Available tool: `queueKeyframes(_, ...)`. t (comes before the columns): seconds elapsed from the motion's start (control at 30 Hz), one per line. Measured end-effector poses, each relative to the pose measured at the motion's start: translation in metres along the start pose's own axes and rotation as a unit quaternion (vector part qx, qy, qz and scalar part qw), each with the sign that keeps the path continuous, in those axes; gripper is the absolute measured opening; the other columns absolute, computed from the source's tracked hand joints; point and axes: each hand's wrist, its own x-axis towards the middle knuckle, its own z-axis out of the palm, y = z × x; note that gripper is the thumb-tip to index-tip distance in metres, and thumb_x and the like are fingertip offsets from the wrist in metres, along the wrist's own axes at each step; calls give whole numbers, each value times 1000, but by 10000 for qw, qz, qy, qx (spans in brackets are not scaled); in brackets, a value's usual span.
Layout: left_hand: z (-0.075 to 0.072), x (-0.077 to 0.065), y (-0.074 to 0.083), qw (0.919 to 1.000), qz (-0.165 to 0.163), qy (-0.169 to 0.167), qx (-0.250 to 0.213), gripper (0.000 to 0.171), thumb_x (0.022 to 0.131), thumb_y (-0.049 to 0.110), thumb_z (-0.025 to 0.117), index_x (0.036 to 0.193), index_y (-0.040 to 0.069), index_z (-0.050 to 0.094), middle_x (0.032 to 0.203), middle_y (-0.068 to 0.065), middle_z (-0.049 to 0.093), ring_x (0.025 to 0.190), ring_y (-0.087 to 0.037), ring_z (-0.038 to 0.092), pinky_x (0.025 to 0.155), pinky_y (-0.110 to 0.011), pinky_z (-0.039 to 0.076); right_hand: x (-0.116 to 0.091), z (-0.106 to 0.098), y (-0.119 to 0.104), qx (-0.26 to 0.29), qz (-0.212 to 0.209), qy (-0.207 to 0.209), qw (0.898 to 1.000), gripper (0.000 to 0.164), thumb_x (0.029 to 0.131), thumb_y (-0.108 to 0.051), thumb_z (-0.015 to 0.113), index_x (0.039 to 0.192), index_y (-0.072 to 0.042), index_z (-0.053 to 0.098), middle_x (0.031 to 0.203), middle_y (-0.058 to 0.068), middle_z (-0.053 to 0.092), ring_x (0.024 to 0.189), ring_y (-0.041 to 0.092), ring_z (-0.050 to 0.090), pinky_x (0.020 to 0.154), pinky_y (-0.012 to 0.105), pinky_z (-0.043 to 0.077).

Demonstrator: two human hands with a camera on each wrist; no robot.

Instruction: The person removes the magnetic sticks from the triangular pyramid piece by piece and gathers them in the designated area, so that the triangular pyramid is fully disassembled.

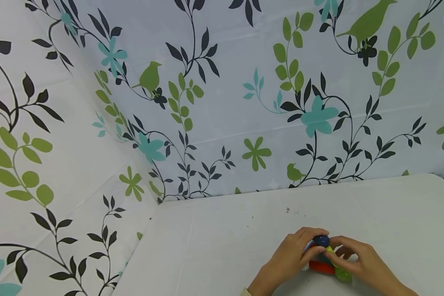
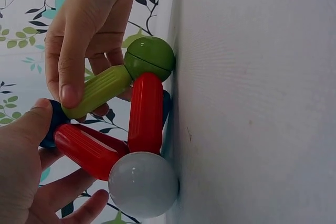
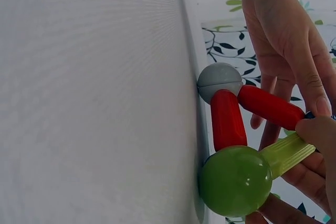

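On the white table stands a small frame of balls and ribbed rods. My left hand [image 1: 286,255] grips the dark blue ball [image 1: 321,241] at its top, the thumb pressing on it. My right hand [image 1: 369,261] pinches the lime green rod [image 2: 100,92], whose upper end meets that ball. The rod's lower end joins a green ball [image 3: 236,181]. A red rod [image 2: 146,113] runs along the base from the green ball to a light grey ball [image 2: 143,184]. Another red rod [image 3: 270,107] slants from the grey ball up to the blue one. Blue parts behind are mostly hidden.
The white table top [image 1: 214,242] spreads around the frame, with small brownish specks [image 1: 287,210] beyond the hands. A cloth [image 1: 222,102] printed with leaves, birds and flowers hangs behind the table and along its left side.
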Motion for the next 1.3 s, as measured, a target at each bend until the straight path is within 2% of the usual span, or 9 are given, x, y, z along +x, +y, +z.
queueKeyframes(0.07,-1,-1,-1,9995,-231,-115,-161,39,104,29,43,141,19,43,132,0,56,114,-1,56,95,-10,41,0,0,0,-30,48,46,10000,30,79,1,77,101,-17,69,93,-14,67,70,1,64,61,17,52)
queueKeyframes(0.13,-4,-3,-3,9966,-636,-221,-464,40,103,33,41,142,21,42,135,1,54,116,-3,56,96,-14,43,-1,-2,2,-55,196,34,9998,27,79,0,77,100,-16,68,92,-15,67,71,0,63,62,18,52)
queueKeyframes(0.27,-10,-8,-11,9794,-1525,-270,-1297,42,101,40,44,140,23,43,137,2,52,117,-7,57,96,-24,47,-3,-6,6,-47,424,2,9991,23,80,0,76,99,-11,67,89,-16,65,70,0,60,60,20,51)
queueKeyframes(0.37,-12,-10,-17,9680,-1815,-235,-1717,42,101,40,47,139,23,45,138,3,51,116,-6,56,98,-27,47,-3,-7,9,-36,514,7,9987,23,80,1,76,99,-8,67,88,-15,65,70,1,59,60,19,51)
queueKeyframes(0.7,-12,-17,-38,9599,-1840,174,-2109,41,100,36,55,136,18,48,132,2,54,110,-4,57,94,-26,49,-1,-8,9,-321,1211,38,9921,24,82,-6,76,104,-7,67,83,-16,62,69,1,54,60,18,50)
queueKeyframes(0.9,-10,-23,-50,9590,-1786,266,-2186,42,99,34,56,135,12,49,130,0,56,109,-7,58,93,-28,50,-2,-9,13,-394,1227,116,9916,23,82,-7,77,103,-7,68,85,-7,65,70,1,54,60,19,51)
queueKeyframes(1.03,-9,-26,-57,9557,-1898,270,-2233,42,99,34,57,133,9,50,126,-1,58,108,-8,58,92,-28,50,-2,-10,15,-501,1330,95,9898,23,83,-11,77,104,-8,68,86,-2,65,70,0,54,60,19,51)
queueKeyframes(1.17,-7,-29,-63,9497,-2097,272,-2311,38,98,31,60,129,10,52,122,-1,60,104,-6,60,90,-26,49,-2,-12,15,-605,1619,-63,9849,23,86,-14,75,107,-8,68,91,3,66,71,-2,53,60,20,51)
queueKeyframes(1.3,-6,-32,-66,9457,-2216,232,-2368,34,97,28,61,126,11,54,120,-3,62,101,-5,60,90,-26,48,1,-15,16,-680,2061,-361,9755,25,90,-19,71,111,-7,67,100,5,66,73,-1,54,63,20,51)
